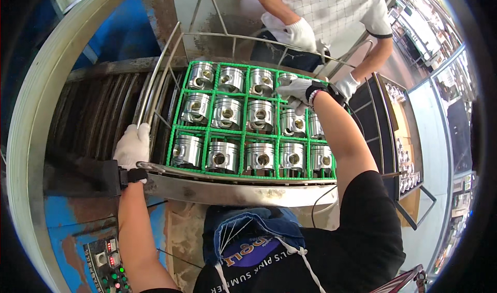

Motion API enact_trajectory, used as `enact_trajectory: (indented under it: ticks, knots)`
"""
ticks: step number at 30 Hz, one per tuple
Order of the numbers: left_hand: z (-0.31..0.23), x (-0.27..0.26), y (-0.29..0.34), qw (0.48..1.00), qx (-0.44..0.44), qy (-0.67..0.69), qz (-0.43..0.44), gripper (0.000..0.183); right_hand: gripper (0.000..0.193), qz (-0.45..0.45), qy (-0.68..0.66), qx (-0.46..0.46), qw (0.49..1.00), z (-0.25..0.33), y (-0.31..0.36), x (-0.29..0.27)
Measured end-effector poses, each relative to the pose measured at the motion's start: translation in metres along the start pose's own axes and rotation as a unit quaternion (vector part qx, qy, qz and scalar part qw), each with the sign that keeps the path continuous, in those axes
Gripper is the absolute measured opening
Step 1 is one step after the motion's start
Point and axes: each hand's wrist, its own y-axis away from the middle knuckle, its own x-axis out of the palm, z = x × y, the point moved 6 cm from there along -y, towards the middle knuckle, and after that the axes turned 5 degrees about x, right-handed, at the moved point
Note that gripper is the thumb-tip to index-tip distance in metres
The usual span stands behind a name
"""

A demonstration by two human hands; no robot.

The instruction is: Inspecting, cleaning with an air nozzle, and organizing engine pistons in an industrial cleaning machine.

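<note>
A metal-framed basket [243,185] holds several shiny metal pistons [225,112] in a grid of green-coated dividers [243,133]. At its left end my left hand [133,145], in a white glove, is closed around the steel rail of the frame. My right hand [296,90], gloved too, reaches over the far right part of the grid. Its fingers are bent down at a piston [287,78] in the far row; the grip itself is partly hidden by the hand.
Across the basket stands a person in a light checked shirt, with white-gloved hands [301,34] by the frame. Dark slats [98,117] lie to the left. A control panel [107,264] is at lower left, and a rack with more metal parts [406,163] at right.
</note>
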Motion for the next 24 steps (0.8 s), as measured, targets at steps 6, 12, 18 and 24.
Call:
enact_trajectory:
  ticks: [6,12,18,24]
  knots:
    - [0.006,0.004,-0.005,0.998,0.057,-0.008,-0.041,0.055,0.037,0.001,-0.074,-0.085,0.994,0.061,-0.008,0.051]
    - [0.003,0.005,-0.008,0.998,0.058,0.012,-0.023,0.054,0.041,0.1,-0.117,-0.123,0.98,0.09,-0.045,0.073]
    - [0.002,0.002,-0.007,0.998,0.059,0.014,-0.03,0.053,0.039,0.079,-0.116,-0.077,0.987,0.105,-0.078,0.132]
    - [0.006,0.006,-0.008,0.996,0.072,0.026,-0.039,0.05,0.029,0.065,-0.278,-0.14,0.948,0.102,-0.079,0.112]
